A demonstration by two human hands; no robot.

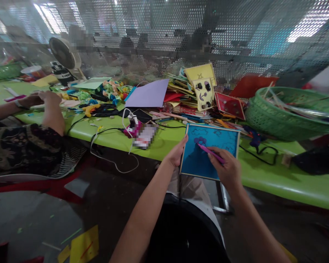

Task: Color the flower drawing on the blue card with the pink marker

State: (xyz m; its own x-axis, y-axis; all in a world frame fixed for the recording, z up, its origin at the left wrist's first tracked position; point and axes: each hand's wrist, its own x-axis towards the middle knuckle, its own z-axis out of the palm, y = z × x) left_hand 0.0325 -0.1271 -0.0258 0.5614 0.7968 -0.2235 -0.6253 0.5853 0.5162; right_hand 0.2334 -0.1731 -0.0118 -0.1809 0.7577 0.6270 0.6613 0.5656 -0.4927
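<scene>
Right hand: right hand (228, 168) pinches a pink pen (210, 152), tip on the blue card's face, pointing toward 10 o'clock.
Left hand: left hand (177, 152) grips the card's left edge, thumb on top.
Blue card: blue card (210, 149), pale-framed, propped over the green table's (276, 175) near edge.
Handling: looks light, thin and bendable; best held by opposite edges.
Surroundings: green basket (287, 113) at 2 o'clock; paper pile (200, 91) at 12; another person's hand (48, 98) at 10.
</scene>
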